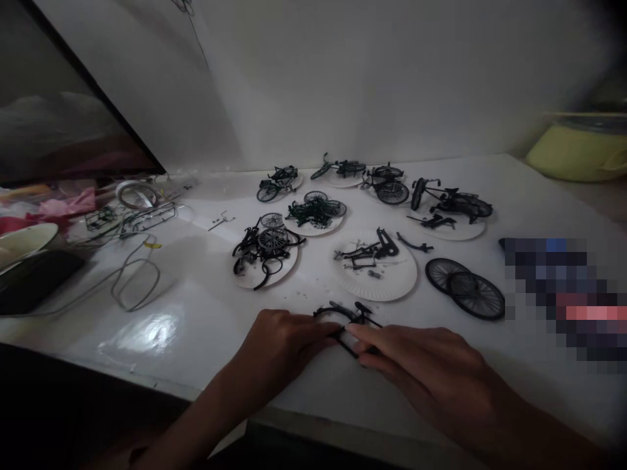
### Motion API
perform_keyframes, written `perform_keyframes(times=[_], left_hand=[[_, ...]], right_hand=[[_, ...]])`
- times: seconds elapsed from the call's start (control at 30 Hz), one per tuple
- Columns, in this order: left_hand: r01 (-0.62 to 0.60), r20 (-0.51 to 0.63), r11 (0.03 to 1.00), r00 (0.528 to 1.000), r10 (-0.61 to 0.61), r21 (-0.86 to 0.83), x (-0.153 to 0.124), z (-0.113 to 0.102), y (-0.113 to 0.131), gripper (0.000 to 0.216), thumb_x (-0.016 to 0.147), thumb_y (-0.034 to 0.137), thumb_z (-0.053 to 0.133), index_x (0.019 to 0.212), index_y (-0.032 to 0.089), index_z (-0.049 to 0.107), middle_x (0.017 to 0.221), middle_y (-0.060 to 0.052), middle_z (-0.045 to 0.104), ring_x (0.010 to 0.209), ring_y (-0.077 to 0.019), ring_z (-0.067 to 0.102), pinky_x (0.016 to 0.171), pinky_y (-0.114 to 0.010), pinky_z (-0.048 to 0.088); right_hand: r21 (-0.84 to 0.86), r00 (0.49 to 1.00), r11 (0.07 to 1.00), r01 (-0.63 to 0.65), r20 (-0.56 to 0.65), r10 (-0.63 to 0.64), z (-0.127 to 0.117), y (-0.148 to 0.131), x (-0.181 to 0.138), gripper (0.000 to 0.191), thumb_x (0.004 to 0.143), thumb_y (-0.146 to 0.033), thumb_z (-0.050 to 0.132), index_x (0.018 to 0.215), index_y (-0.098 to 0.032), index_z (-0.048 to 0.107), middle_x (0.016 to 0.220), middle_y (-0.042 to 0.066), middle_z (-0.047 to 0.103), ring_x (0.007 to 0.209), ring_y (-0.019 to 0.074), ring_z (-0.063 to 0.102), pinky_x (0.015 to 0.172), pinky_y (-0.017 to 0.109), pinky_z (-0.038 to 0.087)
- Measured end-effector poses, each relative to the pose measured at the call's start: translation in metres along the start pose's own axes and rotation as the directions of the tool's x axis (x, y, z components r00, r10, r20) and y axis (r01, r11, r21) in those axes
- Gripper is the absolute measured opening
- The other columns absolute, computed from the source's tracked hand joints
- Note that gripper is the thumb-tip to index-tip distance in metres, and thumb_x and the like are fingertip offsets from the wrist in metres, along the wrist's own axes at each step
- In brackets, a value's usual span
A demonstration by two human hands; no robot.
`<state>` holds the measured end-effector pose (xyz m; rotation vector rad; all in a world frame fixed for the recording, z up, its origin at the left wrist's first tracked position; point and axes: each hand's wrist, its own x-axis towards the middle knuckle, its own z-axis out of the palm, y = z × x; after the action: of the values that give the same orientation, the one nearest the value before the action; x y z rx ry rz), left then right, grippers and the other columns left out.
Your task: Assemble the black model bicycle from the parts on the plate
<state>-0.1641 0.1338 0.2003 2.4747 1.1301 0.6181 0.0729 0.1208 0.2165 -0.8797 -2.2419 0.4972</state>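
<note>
My left hand (279, 349) and my right hand (421, 369) meet over a black plastic model bicycle frame (345, 314), gripping it from both sides just above the white table (206, 339). Fingers hide its lower part. Ahead of my hands, a white paper plate (377, 271) carries black frame pieces. Two loose spoked model wheels (465, 287) lie to the right of it. Another plate (267, 264) holds a tangle of black parts and wheels. Further back, several more plates hold partly built green-black model bicycles (450, 202).
A plastic sprue frame (147, 219) and a loop of thin grey wire (137, 281) lie at the left. Beyond them are pink wrappings and a dark screen (73, 98). A pixelated patch (563, 300) covers something at the right. A yellow-green container (578, 153) stands at the back right.
</note>
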Motion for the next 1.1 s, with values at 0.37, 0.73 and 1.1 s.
perform_keyframes(times=[0.37,0.73,1.1], left_hand=[[0.021,-0.033,1.0,0.999,-0.021,-0.003,-0.001,0.004,-0.002,0.024,0.099,0.029,0.058,0.118,0.025,0.071,0.075,-0.002,0.074,0.061,-0.014,0.066,0.058,-0.024,0.041],[0.022,0.025,1.0,0.999,-0.021,-0.019,0.002,-0.002,0.002,0.023,0.101,0.027,0.053,0.115,0.023,0.072,0.076,-0.003,0.073,0.062,-0.0139,0.064,0.06,-0.024,0.039],[0.03,0.005,0.999,1.0,-0.03,-0.013,-0.001,0.003,-0.002,0.021,0.101,0.03,0.055,0.115,0.028,0.07,0.075,0.001,0.071,0.063,-0.0131,0.062,0.06,-0.026,0.037]], right_hand=[[-0.046,0.994,0.993,-0.107,0.002,0.107,0.002,-0.004,0.0,0.02,0.1,-0.032,0.052,0.09,-0.024,0.065,0.074,-0.006,0.073,0.06,0.0098,0.068,0.059,0.022,0.052],[-0.099,0.998,0.995,-0.012,-0.059,0.007,0.002,-0.002,0.001,0.016,0.099,-0.024,0.052,0.111,-0.022,0.064,0.09,-0.001,0.077,0.075,0.0132,0.074,0.068,0.022,0.059],[-0.007,0.999,1.0,-0.028,0.045,0.028,-0.001,-0.012,0.004,0.018,0.1,-0.023,0.049,0.096,-0.023,0.066,0.074,-0.004,0.074,0.06,0.0103,0.069,0.058,0.021,0.056]])
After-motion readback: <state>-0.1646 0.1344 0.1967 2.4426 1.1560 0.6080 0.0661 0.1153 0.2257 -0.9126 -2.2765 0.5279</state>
